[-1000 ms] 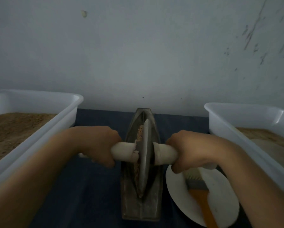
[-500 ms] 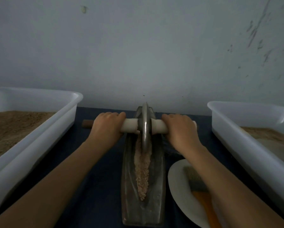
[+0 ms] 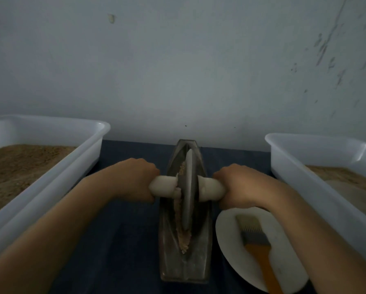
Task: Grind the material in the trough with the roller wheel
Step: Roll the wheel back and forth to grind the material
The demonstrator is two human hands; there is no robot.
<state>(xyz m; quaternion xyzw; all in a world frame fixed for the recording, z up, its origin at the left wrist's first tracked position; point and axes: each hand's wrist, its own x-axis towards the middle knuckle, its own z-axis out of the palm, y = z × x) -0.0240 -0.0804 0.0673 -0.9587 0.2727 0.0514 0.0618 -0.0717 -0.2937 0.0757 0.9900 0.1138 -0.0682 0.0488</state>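
Note:
A long, boat-shaped metal trough (image 3: 201, 257) lies lengthwise on the dark blue cloth in front of me. The grey metal roller wheel (image 3: 188, 192) stands upright in its groove near the middle. A pale wooden axle (image 3: 163, 186) runs through the wheel. My left hand (image 3: 135, 179) grips the axle's left end and my right hand (image 3: 239, 185) grips its right end. Light tan crushed material (image 3: 183, 240) lies along the groove, showing beside and below the wheel.
A white plastic tub (image 3: 57, 166) of brown powder stands at the left. Another white tub (image 3: 318, 179) with tan powder stands at the right. A white plate (image 3: 226, 234) with an orange-handled brush (image 3: 256, 242) lies under my right forearm. A grey wall rises close behind.
The wheel rolled from mid-trough to the far end half a second ago, then back toward me to the middle. Both hands kept their grip on the axle.

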